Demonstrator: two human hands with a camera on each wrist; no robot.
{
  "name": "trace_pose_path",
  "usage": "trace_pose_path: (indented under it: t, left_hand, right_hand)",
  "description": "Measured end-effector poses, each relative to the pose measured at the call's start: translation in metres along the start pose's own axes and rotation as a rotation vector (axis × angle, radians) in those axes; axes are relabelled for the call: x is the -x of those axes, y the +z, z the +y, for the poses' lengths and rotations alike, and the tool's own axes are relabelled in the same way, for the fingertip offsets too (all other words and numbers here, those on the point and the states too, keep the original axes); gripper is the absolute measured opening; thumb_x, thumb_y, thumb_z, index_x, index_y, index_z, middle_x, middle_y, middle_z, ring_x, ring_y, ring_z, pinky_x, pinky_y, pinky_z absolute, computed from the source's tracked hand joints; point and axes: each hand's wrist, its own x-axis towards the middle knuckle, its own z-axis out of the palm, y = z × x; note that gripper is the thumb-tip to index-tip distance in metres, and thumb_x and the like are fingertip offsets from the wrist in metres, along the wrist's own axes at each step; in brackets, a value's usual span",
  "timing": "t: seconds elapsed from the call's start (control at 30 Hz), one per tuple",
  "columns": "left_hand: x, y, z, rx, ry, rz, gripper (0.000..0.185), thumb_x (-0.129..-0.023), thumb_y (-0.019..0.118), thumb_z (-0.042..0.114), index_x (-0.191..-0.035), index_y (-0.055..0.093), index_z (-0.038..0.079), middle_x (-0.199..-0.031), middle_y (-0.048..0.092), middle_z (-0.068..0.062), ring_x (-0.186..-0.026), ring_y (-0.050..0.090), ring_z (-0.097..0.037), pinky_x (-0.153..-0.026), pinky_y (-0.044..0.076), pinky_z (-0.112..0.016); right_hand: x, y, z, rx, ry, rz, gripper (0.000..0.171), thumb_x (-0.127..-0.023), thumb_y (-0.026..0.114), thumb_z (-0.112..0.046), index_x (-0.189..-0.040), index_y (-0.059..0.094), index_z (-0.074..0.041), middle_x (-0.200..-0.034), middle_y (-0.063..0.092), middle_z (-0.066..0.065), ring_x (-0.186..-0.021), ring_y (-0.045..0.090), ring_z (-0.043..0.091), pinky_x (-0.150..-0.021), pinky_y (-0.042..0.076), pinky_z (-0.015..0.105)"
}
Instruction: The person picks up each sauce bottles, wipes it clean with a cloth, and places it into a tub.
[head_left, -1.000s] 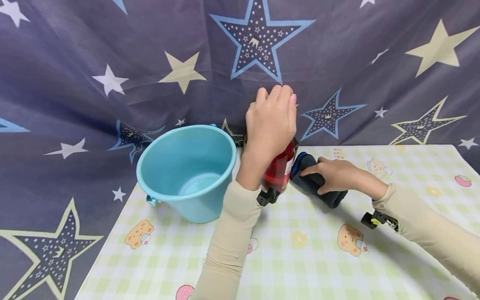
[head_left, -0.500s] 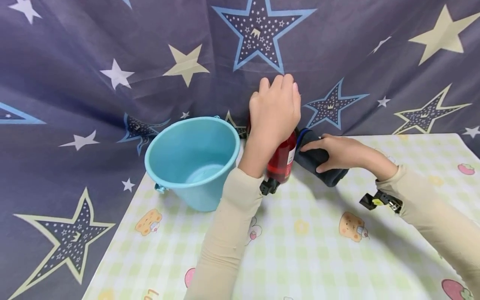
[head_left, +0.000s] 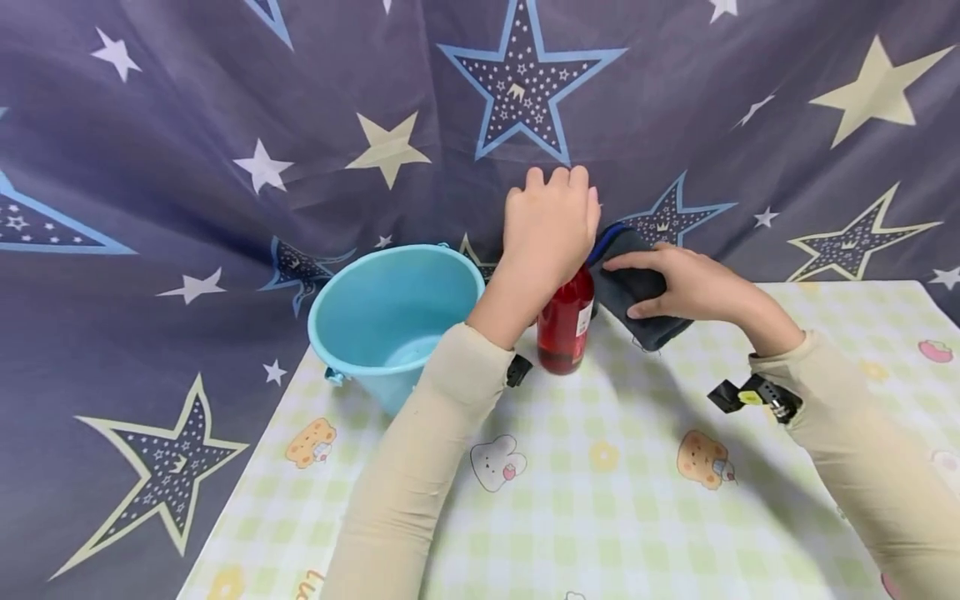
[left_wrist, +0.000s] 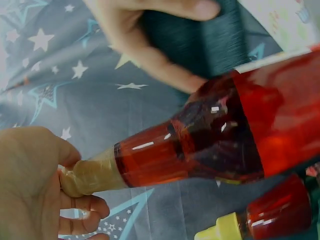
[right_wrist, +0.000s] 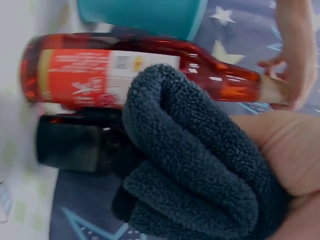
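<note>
My left hand [head_left: 553, 225] grips the capped top of a red glass bottle [head_left: 562, 329], which stands upright beside the bucket. In the left wrist view, the thumb and fingers close on its gold cap [left_wrist: 95, 172]. My right hand [head_left: 697, 283] holds a folded dark towel [head_left: 633, 287] with a blue edge, thumb on one side and fingers on the other. The towel is at the bottle's right side and overlaps its label [right_wrist: 80, 75] in the right wrist view. The left palm hides the bottle's neck in the head view.
A light-blue bucket [head_left: 375, 300] stands left of the bottle on the checked tablecloth [head_left: 645, 533]. A second bottle [left_wrist: 280, 212] with a yellow cap and a dark bottle [right_wrist: 70, 145] are close behind. A starry curtain [head_left: 465, 83] hangs at the back.
My right hand has raised the towel from low beside the bottle to near its shoulder. The left hand keeps its grip on the bottle top. The head view has shifted slightly.
</note>
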Motion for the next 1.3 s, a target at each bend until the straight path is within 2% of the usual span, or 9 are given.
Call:
trace_pose_path:
  t: [0.2,0.33,0.43,0.67,0.93,1.13,1.3]
  left_hand:
    - [-0.002,-0.007,-0.005,-0.056,0.045,-0.056,0.040,-0.111,0.031,0.040,-0.131,0.056,0.016,-0.125,0.068,-0.002,-0.114,0.060,-0.024,-0.093,0.056,-0.040]
    - [-0.003,-0.008,-0.008,-0.101,0.106,-0.052,0.040,-0.112,0.030,0.041,-0.130,0.056,0.015,-0.123,0.069,-0.003,-0.111,0.061,-0.024,-0.091,0.056,-0.039]
    - [-0.003,-0.009,-0.013,-0.137,0.154,-0.039,0.040,-0.112,0.029,0.040,-0.127,0.056,0.015,-0.118,0.070,-0.003,-0.107,0.063,-0.023,-0.089,0.057,-0.038]
    - [0.004,-0.009,-0.023,-0.162,0.243,0.029,0.038,-0.112,0.029,0.040,-0.120,0.056,0.014,-0.108,0.070,-0.002,-0.098,0.067,-0.022,-0.078,0.058,-0.034]
    - [0.006,-0.014,-0.032,-0.170,0.332,0.081,0.039,-0.112,0.031,0.040,-0.115,0.059,0.013,-0.101,0.070,-0.002,-0.089,0.068,-0.022,-0.071,0.057,-0.032]
    - [0.002,-0.017,-0.037,-0.144,0.403,0.046,0.038,-0.112,0.033,0.038,-0.119,0.060,0.013,-0.108,0.070,-0.003,-0.095,0.068,-0.021,-0.074,0.058,-0.032]
    - [0.000,-0.016,-0.041,-0.139,0.455,-0.001,0.037,-0.112,0.032,0.036,-0.123,0.057,0.012,-0.114,0.067,-0.003,-0.097,0.065,-0.021,-0.074,0.056,-0.030]
  right_hand:
    - [-0.005,-0.010,-0.008,-0.126,-0.004,0.123,0.063,-0.088,0.080,-0.017,-0.146,0.056,-0.017,-0.132,0.057,0.024,-0.103,0.053,0.034,-0.083,0.043,0.046]
    - [-0.007,-0.005,-0.010,-0.182,-0.011,0.215,0.063,-0.088,0.082,-0.018,-0.146,0.056,-0.018,-0.129,0.060,0.024,-0.099,0.051,0.033,-0.080,0.040,0.043]
    - [-0.010,0.000,-0.011,-0.233,-0.010,0.257,0.064,-0.088,0.082,-0.018,-0.146,0.057,-0.018,-0.133,0.058,0.025,-0.100,0.050,0.034,-0.080,0.038,0.043]
    - [-0.007,0.009,-0.008,-0.317,0.019,0.284,0.067,-0.089,0.081,-0.023,-0.149,0.053,-0.021,-0.146,0.050,0.026,-0.114,0.049,0.039,-0.088,0.037,0.047]
    - [-0.005,0.014,-0.005,-0.349,0.022,0.310,0.066,-0.089,0.081,-0.023,-0.149,0.053,-0.022,-0.148,0.051,0.022,-0.114,0.050,0.035,-0.087,0.037,0.040]
    - [-0.002,0.013,-0.005,-0.355,0.041,0.298,0.067,-0.091,0.079,-0.028,-0.151,0.051,-0.025,-0.150,0.048,0.022,-0.115,0.050,0.036,-0.086,0.038,0.042]
    - [0.002,0.013,-0.005,-0.352,0.046,0.292,0.069,-0.091,0.078,-0.031,-0.153,0.048,-0.024,-0.151,0.046,0.024,-0.112,0.050,0.036,-0.083,0.039,0.037]
